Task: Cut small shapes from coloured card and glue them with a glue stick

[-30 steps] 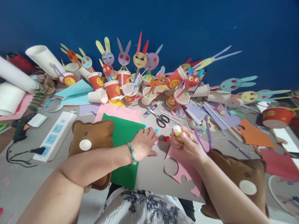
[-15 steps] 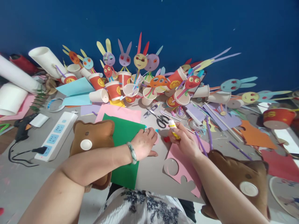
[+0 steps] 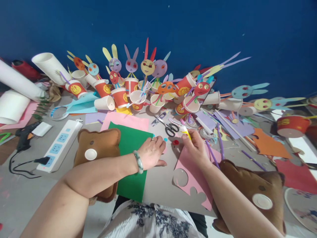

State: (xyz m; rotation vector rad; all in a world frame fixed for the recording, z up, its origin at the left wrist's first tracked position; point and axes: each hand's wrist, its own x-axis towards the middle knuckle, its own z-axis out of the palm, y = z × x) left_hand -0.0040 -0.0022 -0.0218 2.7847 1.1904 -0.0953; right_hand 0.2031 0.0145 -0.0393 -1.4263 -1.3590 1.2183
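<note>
My right hand is closed around a glue stick, white at its top end and yellow along the body, tilted above the table. My left hand wears a bangle and rests by the right edge of a green sheet. Its fingers curve downward with the thumb held apart, over a pink paper piece that they mostly hide. Small blue and red paper discs lie between my hands. Beneath my right wrist is a pink sheet with round cut-outs.
Black-handled scissors lie just beyond my hands. Several paper cups with paper rabbit heads line the blue wall. Brown cushions sit on both sides. A power strip and a glue gun are at the left.
My right hand has turned the glue stick, tilting it further, and shifted slightly; the red disc now shows fully. My left hand has stayed nearly in place.
</note>
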